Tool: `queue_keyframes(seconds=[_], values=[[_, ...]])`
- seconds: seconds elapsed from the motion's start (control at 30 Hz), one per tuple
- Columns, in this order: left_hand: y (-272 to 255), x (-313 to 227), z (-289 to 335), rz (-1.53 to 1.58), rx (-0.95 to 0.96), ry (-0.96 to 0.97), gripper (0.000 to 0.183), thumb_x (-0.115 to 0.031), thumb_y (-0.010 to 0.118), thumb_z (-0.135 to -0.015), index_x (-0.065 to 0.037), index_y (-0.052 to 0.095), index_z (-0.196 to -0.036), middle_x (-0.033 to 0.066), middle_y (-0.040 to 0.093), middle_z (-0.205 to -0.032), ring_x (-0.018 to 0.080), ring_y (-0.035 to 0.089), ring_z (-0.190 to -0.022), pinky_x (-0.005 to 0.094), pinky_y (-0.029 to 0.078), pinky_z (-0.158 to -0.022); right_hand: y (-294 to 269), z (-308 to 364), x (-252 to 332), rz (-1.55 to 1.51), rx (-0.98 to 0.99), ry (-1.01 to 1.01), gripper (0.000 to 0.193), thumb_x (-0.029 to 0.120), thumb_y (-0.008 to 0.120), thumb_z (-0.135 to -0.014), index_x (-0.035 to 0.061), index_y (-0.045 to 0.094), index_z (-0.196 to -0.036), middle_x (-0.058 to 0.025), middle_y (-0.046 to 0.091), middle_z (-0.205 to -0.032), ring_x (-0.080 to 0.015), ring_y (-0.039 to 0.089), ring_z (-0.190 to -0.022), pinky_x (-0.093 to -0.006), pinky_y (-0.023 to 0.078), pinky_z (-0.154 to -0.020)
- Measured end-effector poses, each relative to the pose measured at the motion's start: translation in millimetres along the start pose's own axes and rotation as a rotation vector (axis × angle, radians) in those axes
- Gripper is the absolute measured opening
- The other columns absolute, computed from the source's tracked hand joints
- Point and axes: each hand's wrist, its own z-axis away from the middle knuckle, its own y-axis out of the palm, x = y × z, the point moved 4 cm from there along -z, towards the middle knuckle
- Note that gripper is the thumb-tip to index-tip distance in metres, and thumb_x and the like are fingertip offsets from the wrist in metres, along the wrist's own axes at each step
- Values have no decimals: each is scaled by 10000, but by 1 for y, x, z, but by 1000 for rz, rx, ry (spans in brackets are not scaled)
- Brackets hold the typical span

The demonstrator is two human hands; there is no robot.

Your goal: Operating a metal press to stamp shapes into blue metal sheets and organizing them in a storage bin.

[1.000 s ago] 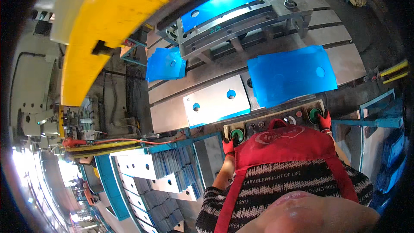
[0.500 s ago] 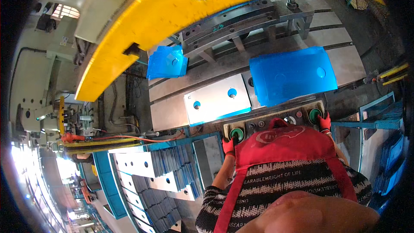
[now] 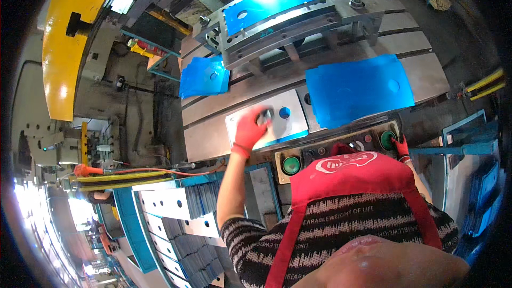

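Note:
My left hand [image 3: 250, 132], in a red glove with dark fingertips, is over a pale metal plate [image 3: 293, 105] with round holes. Its fingers are curled and blurred; whether they hold anything cannot be made out. My right hand [image 3: 402, 148], gloved alike, rests with fingers stretched at the right green push button [image 3: 389, 139] on the control box [image 3: 335, 148]. Nothing touches the left green button [image 3: 291, 165]. Beyond, a blue sheet [image 3: 271, 4] with two holes lies on the raised die [image 3: 282, 34].
A blue sheet stack [image 3: 360, 90] lies right on the slotted bed [image 3: 434, 77], smaller blue pieces [image 3: 202, 77] at its left. The yellow machine part [image 3: 58, 48] stands far left. Several punched plates fill a rack [image 3: 125, 213] at lower left; a blue frame [image 3: 469, 152] stands at right.
My left hand has left the left green button and moved up over the pale plate. The yellow part has swung away to the left, uncovering the die and its blue sheet. My right hand stays.

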Motion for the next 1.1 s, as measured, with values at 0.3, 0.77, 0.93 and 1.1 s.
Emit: queue_keyframes(seconds=[0.3,0.77,0.93,1.1], values=[[-75,-59,-176,-608,-623,423,376,-218,695,-651,-149,589,-1005,107,574,-997,294,485,-1043,404,337,-931,42,51,93,-293,50,119,636,214,687,-749,6,382,-1267,-123,543,-1136,-178,502,-1029,-281,381,-887],[-55,-57,-247,-1025,-476,602,597,-252,626,-713,-176,397,-1260,96,464,-1193,267,428,-1132,404,330,-970,30,86,138,-120,-176,185,632,284,689,-743,6,418,-1242,-149,554,-1116,-202,520,-1016,-300,391,-882],[-100,-64,-260,-851,-754,387,293,-201,555,-715,-153,566,-1003,50,593,-983,242,559,-918,378,433,-812,44,81,161,-14,-71,34,533,249,639,-791,-6,441,-1216,-114,571,-1084,-164,528,-984,-271,397,-858],[-105,-117,-224,-698,-872,558,219,-119,507,-722,-118,569,-932,111,579,-776,312,552,-694,426,443,-599,15,84,88,-88,-84,43,435,181,565,-843,-23,434,-1205,-130,574,-1096,-147,521,-1007,-252,386,-868]])
